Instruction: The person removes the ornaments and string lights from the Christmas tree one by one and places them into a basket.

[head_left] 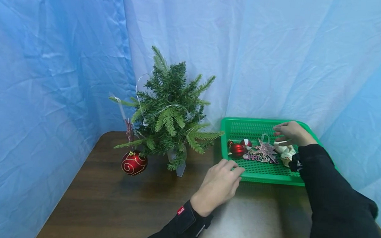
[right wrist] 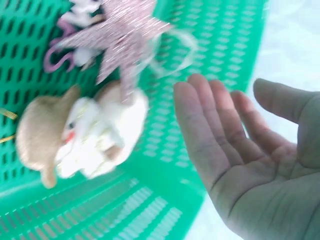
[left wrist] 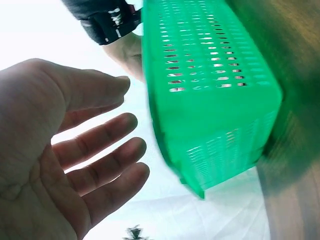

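Note:
My right hand [head_left: 293,133] is over the back right of a green plastic basket [head_left: 256,121], its fingers extended and holding nothing. Below it lie a pink glittery star [right wrist: 120,37] with a ribbon loop and a white plush figure [right wrist: 95,137] beside a tan one [right wrist: 42,135]. My left hand [head_left: 220,181] hovers by the basket's front left corner, fingers loosely bent, nothing in them; the left wrist view shows a gap between fingers and basket wall. Red ball ornaments [head_left: 237,150] and a "CHRISTMAS" sign [head_left: 255,157] lie in the basket too.
A small artificial Christmas tree [head_left: 170,114] stands left of the basket on the brown wooden table [head_left: 111,207]. From its left side hang a red ball with gold swirls [head_left: 134,163] and a pinkish ornament [head_left: 129,130]. Light blue cloth [head_left: 274,59] surrounds the table's back and sides.

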